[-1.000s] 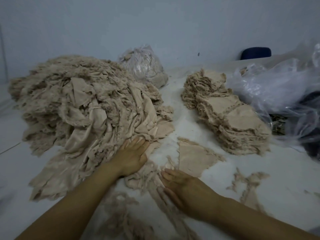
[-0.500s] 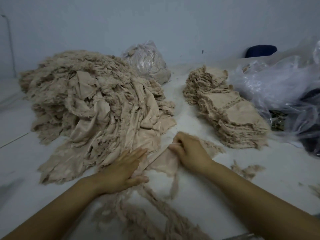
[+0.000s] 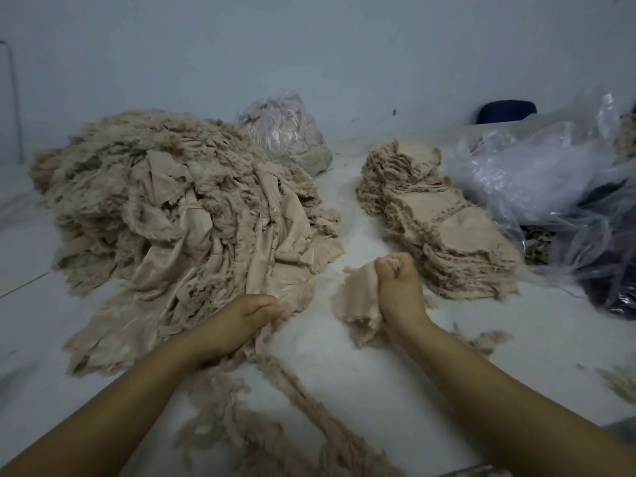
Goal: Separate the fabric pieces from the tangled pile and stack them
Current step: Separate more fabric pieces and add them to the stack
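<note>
A: Centre of the frame, the right hand [image 3: 401, 290] is balled up, fingers [image 3: 395, 265] curled tight round a beige fabric piece [image 3: 358, 301] that hangs crumpled to its left.

B: And the left hand [image 3: 241, 325]?

A: Lower centre, at the near edge of the tangled pile [image 3: 179, 222]. Its fingers are curled into the cloth there, gripping the fringe of the heap.

B: That pile takes up the whole left half.

A: It does, a big frayed mound of the same beige cloth on the white counter [image 3: 344, 366]. Right of centre, just beyond the right hand, sits the stack [image 3: 444, 228], flat pieces layered in a leaning row running toward the upper middle.

B: Scraps in the foreground?

A: Yes, loose frayed strips [image 3: 275, 418] trail along the counter between the two forearms, with a smaller tuft [image 3: 481, 342] right of the right wrist.

B: Further out?

A: A tied clear bag [image 3: 285, 132] stuffed with scraps behind the pile, upper middle. At the right edge, crumpled clear plastic sheeting [image 3: 550, 173] over something dark, and a dark blue rounded object [image 3: 506, 111] against the wall.
</note>
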Demonstrator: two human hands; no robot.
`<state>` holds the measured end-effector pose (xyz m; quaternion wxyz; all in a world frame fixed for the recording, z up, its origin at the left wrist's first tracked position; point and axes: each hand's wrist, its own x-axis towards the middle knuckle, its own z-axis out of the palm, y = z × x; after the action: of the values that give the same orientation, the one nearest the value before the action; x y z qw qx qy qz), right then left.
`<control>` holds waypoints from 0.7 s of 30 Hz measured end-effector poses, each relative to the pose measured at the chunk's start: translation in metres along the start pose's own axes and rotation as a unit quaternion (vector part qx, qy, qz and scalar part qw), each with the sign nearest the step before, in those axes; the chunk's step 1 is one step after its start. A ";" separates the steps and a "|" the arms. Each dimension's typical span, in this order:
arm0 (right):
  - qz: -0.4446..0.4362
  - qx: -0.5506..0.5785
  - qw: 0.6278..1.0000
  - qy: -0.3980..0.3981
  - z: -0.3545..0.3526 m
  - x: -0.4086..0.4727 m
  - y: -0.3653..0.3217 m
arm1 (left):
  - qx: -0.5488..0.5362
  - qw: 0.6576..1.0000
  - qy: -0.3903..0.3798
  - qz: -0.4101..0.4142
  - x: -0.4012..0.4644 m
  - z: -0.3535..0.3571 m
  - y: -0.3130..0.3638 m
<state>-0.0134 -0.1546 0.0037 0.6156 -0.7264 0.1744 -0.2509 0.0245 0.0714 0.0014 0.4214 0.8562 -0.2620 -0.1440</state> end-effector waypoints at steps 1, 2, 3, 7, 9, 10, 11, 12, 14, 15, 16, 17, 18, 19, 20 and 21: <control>0.000 -0.003 1.000 -0.004 0.002 -0.001 -0.001 | -0.051 0.998 -0.009 -0.018 0.001 0.002 0.006; -0.008 -0.003 1.000 -0.009 0.006 -0.004 -0.001 | -0.122 0.991 -0.028 -0.046 0.002 0.009 0.016; -0.018 0.004 1.000 -0.014 0.011 -0.008 -0.002 | -0.204 0.974 -0.060 -0.075 0.005 0.019 0.025; -0.015 0.097 0.995 -0.023 0.031 -0.021 -0.002 | -0.472 0.875 -0.058 -0.094 0.015 0.068 0.055; 0.007 0.135 0.990 0.036 0.031 -0.016 -0.003 | -0.455 0.885 0.061 -0.082 0.020 0.080 0.055; 0.018 0.148 0.987 0.061 0.029 -0.011 -0.003 | -0.408 0.904 0.109 -0.067 0.020 0.081 0.054; 0.026 0.152 0.985 0.073 0.026 -0.007 -0.003 | -0.361 0.923 0.123 -0.052 0.020 0.082 0.050; 0.030 0.152 0.985 0.071 0.023 -0.004 -0.002 | -0.330 0.936 0.113 -0.038 0.019 0.082 0.049; 0.031 0.158 0.986 0.050 0.022 0.000 -0.001 | -0.299 0.952 0.064 -0.005 0.018 0.080 0.049; 0.028 0.161 0.986 0.046 0.021 0.001 -0.002 | -0.293 0.955 0.047 0.001 0.017 0.079 0.050; 0.025 0.164 0.985 0.047 0.020 0.003 -0.004 | -0.283 0.959 0.030 0.003 0.016 0.077 0.049; 0.020 0.175 0.982 0.059 0.017 0.007 -0.008 | -0.257 0.966 0.012 0.004 0.013 0.074 0.046; 0.016 0.186 0.979 0.078 0.011 0.013 -0.012 | -0.219 0.976 -0.008 0.005 0.010 0.071 0.042; 0.012 0.182 0.979 0.093 0.003 0.020 -0.016 | -0.178 0.984 -0.025 0.007 0.007 0.069 0.036; 0.002 0.150 0.985 0.085 -0.006 0.028 -0.019 | -0.130 0.991 -0.034 0.011 0.004 0.065 0.030; -0.014 0.102 0.994 0.033 -0.014 0.033 -0.021 | -0.075 0.997 -0.028 0.018 0.003 0.059 0.026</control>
<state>0.0044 -0.1810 0.0307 0.6769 -0.6536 0.1577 -0.2997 -0.0095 0.0184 -0.0132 0.4797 0.8128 -0.2775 -0.1793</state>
